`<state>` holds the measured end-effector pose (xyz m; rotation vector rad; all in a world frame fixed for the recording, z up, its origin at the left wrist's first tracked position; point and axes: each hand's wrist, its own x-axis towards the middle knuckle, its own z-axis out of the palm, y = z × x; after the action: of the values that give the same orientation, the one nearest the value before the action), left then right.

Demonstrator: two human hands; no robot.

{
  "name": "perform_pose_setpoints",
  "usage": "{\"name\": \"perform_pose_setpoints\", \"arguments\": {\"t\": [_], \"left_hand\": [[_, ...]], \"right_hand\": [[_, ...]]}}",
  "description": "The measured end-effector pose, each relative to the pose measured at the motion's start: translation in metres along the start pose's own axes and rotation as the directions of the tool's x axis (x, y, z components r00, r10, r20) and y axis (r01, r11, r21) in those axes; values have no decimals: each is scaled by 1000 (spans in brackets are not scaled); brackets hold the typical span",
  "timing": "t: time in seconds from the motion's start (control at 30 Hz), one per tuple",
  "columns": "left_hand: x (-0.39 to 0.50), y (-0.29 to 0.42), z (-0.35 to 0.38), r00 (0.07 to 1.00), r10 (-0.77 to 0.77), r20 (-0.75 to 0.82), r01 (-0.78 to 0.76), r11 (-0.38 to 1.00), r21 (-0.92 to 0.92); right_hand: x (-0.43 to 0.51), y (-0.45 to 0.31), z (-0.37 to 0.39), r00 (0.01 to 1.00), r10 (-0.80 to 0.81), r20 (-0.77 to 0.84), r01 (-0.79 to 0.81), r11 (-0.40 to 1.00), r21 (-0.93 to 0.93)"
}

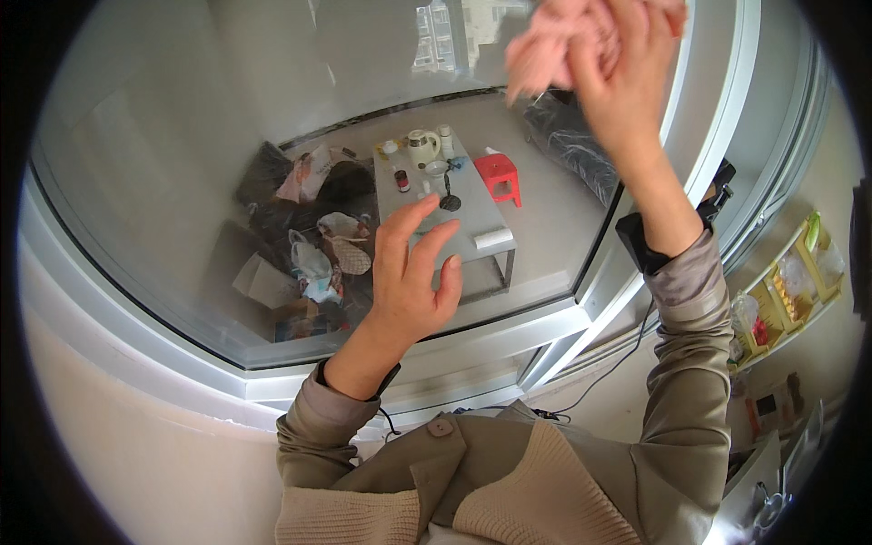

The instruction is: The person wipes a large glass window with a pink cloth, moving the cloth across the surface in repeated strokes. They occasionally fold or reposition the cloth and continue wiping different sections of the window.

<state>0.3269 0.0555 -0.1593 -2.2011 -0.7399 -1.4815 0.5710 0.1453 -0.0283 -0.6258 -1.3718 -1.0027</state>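
Observation:
A large glass pane in a white frame stands before me. High on the right, my right hand grips a bunched pink cloth against or close to the glass, near the upright of the frame. The cloth is slightly blurred, and its upper part runs out of view. My left hand is raised in front of the lower middle of the pane, fingers apart and holding nothing. Whether its fingertips touch the glass I cannot tell.
Behind the glass are a low table bearing a kettle, a red stool, a plastic-covered sofa and piled bags. To my right stand a yellow rack with produce and a black cable.

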Motion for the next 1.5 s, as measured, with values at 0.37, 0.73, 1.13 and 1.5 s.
{"name": "perform_pose_setpoints", "arguments": {"t": [0.37,0.73,1.13,1.5], "left_hand": [[-19,-17,-32,990,-18,-139,19,1000,8],[-57,-43,-85,972,-97,-216,115,991,73],[-96,-74,-142,935,-196,-297,251,954,162],[-117,-99,-186,925,-210,-316,283,937,204]], "right_hand": [[-75,-105,2,872,-435,223,378,889,259],[-51,-156,42,962,-257,91,230,945,233],[-24,-232,82,960,-264,91,241,948,210],[-26,-306,87,853,-505,131,400,794,458]]}}
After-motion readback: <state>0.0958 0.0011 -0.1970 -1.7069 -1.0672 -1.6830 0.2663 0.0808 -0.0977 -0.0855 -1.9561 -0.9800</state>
